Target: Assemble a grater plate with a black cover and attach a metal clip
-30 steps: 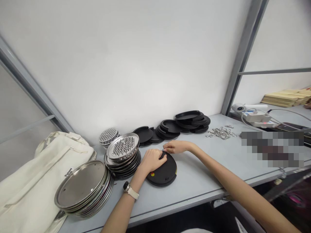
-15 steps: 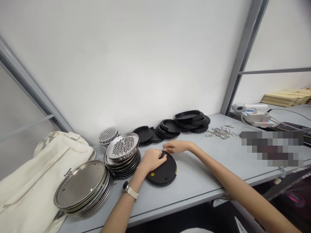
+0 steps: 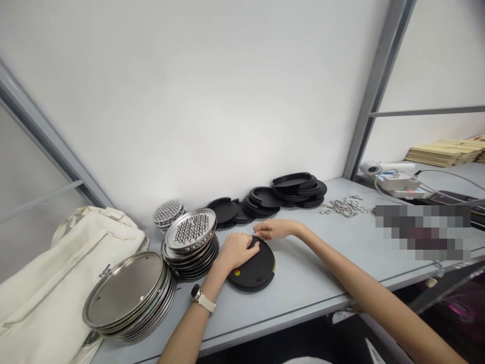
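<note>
A round black disc (image 3: 254, 270) lies on the table, with a red and yellow spot near its left side and a small hole near its front edge. My left hand (image 3: 238, 250) grips it from the left, thumb across the top. At the disc's far edge, my right hand (image 3: 273, 229) pinches a small silvery metal piece, perhaps a clasp, mostly hidden by the fingers. Beside my left hand rises a stack of dark round discs (image 3: 193, 264), topped by a round metal grater plate (image 3: 192, 228). Loose metal clasps (image 3: 344, 207) form a pile farther right.
Several black discs (image 3: 295, 183) with notched rims are stacked along the wall. Round metal plates (image 3: 127, 288) are piled front left, beside a cream cloth bag (image 3: 76, 273). More grater plates (image 3: 168, 212) stand behind. A power strip (image 3: 403, 184) with cables sits right of the metal post (image 3: 375, 96).
Both hands stay at the disc in nearly the same pose. The whole view has shifted very slightly; nothing else visibly moves.
</note>
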Demonstrator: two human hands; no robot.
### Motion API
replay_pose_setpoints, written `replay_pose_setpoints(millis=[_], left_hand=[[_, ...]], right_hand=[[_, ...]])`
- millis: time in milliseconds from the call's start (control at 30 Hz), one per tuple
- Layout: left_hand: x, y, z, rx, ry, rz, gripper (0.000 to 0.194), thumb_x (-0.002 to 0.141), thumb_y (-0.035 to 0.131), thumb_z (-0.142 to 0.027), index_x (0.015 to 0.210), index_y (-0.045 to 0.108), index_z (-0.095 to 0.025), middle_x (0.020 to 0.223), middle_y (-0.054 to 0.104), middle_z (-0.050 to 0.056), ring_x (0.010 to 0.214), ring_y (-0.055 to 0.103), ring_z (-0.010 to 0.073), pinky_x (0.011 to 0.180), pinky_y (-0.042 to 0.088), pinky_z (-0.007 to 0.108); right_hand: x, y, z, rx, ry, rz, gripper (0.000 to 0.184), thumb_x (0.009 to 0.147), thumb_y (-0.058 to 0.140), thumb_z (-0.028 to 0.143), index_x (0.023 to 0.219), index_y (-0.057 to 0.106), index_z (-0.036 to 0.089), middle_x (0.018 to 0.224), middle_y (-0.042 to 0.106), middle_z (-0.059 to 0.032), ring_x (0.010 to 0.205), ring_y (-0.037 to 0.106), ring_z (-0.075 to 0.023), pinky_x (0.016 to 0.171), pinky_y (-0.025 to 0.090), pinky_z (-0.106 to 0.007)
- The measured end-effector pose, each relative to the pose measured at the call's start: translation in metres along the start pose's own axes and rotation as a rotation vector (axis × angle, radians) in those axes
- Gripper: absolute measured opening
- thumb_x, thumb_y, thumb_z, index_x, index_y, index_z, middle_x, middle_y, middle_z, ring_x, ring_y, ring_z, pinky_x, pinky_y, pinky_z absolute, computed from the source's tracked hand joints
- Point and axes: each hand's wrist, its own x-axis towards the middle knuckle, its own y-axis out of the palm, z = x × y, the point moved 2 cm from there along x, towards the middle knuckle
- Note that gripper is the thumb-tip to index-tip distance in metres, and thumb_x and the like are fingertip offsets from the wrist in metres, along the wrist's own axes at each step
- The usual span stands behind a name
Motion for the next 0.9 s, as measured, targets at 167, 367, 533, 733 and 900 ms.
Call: replay_pose_setpoints(millis=[167,367,533,733,900], left_hand=[[-0.0002,0.0001,0.0006,0.000,0.009,-0.013,0.036,0.089,0.043,-0.040,0.064,0.056,-0.017,0.064,0.059,0.003,0.059,0.051,0.0153,0.056,0.026,0.027],[-0.0001,-0.0007,-0.0002,0.000,0.013,-0.015,0.035,0.088,0.043,-0.039,0.064,0.057,-0.017,0.064,0.059,0.003,0.059,0.051,0.0151,0.055,0.025,0.027],[-0.0006,-0.0013,-0.0007,0.001,0.020,-0.028,0.035,0.088,0.044,-0.038,0.063,0.055,-0.017,0.063,0.059,0.002,0.058,0.051,0.0147,0.054,0.023,0.027],[-0.0004,-0.0009,-0.0003,0.000,0.014,-0.029,0.035,0.088,0.044,-0.039,0.062,0.055,-0.017,0.063,0.059,0.002,0.058,0.050,0.0147,0.054,0.022,0.028],[-0.0003,-0.0011,-0.0009,0.001,0.017,-0.033,0.034,0.087,0.044,-0.038,0.062,0.055,-0.018,0.063,0.059,0.002,0.057,0.050,0.0145,0.054,0.022,0.028]], right_hand=[[0.0010,0.0005,-0.0004,0.005,-0.007,-0.003,0.025,0.090,0.038,0.032,0.070,0.042,0.019,0.061,0.046,0.0028,0.057,0.042,-0.0109,0.055,0.033,-0.022],[0.0026,0.0023,-0.0022,0.015,-0.017,0.002,0.023,0.091,0.038,0.031,0.073,0.044,0.018,0.063,0.046,0.0026,0.059,0.044,-0.0108,0.056,0.036,-0.021],[0.0016,0.0016,0.0002,0.009,-0.015,0.002,0.022,0.090,0.038,0.029,0.072,0.044,0.018,0.063,0.047,0.0028,0.058,0.043,-0.0105,0.056,0.035,-0.021],[-0.0002,-0.0006,0.0050,-0.003,-0.017,0.003,0.021,0.089,0.040,0.027,0.072,0.047,0.017,0.063,0.047,0.0028,0.058,0.043,-0.0102,0.056,0.034,-0.021],[-0.0003,-0.0003,0.0074,-0.024,-0.027,0.002,0.019,0.088,0.040,0.024,0.071,0.048,0.017,0.063,0.048,0.0029,0.058,0.043,-0.0097,0.056,0.033,-0.021]])
